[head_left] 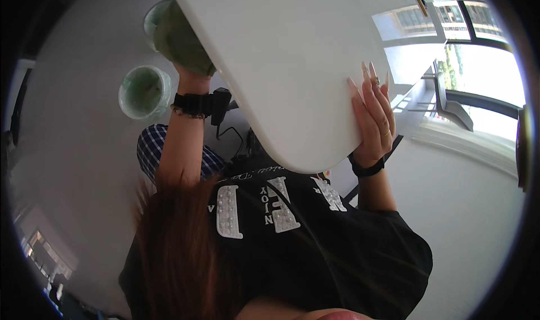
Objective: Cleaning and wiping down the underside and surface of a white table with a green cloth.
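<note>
1. Brown hair (pixel 180 247), below both hands.
2. Right hand (pixel 374 114): fingers extended, resting on white tabletop (pixel 281 66).
3. Left hand (pixel 193 81): green cloth (pixel 183 41) covers it, can't tell grip; tabletop just right. Likely wiping; next needs steady edge contact.
4. Bin (pixel 167 88), left of left hand.

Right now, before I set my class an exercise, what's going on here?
A person has a green cloth at the left edge of a white, round-cornered tabletop. The cloth mostly hides the left grip, so its fingers can't be made out. The right grip lies at the tabletop's right edge, fingers extended. On the grey floor to the left stands a round translucent bucket, with a second bucket partly hidden by the cloth.
</note>
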A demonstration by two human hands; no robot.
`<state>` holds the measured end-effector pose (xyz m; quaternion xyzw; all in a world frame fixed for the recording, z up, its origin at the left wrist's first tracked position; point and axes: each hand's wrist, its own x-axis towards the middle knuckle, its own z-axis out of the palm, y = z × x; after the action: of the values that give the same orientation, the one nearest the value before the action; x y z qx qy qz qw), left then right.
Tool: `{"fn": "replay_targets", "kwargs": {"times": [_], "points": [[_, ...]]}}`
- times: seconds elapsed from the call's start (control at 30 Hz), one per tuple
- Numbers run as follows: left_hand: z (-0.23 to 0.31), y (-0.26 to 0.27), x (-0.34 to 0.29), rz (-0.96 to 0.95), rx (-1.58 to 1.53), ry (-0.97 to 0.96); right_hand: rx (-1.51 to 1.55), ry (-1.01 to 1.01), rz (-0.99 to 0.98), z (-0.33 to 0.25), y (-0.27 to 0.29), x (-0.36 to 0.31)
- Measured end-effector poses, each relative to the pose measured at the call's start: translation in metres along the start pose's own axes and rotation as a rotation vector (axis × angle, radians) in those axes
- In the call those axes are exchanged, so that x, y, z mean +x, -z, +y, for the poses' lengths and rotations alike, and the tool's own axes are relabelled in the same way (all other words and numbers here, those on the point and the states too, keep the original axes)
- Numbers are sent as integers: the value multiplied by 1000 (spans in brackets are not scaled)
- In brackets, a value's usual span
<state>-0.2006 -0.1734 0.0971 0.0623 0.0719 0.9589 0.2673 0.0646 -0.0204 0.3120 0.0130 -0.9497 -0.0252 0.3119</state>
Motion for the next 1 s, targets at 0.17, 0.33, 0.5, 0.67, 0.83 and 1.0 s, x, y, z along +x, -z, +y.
{"fn": "replay_targets", "kwargs": {"times": [0.17, 0.33, 0.5, 0.67, 0.83, 1.0], "points": [[8, 43, -17, -38, 178, 14, 49, -22, 96, -2, -6, -7], [16, 44, -36, 159, 600, -31, 54, -24, 98, 13, -16, 0], [19, 14, -49, 242, 620, -63, 12, 40, 89, 35, -21, 15], [41, 48, -47, -121, -347, 86, 63, 14, 2, 30, -16, 23], [16, -19, -31, 40, -509, 54, 233, 226, -322, 51, 22, 26], [-15, 12, -25, -66, -545, 44, 315, -25, -370, 12, 20, 4]]}}
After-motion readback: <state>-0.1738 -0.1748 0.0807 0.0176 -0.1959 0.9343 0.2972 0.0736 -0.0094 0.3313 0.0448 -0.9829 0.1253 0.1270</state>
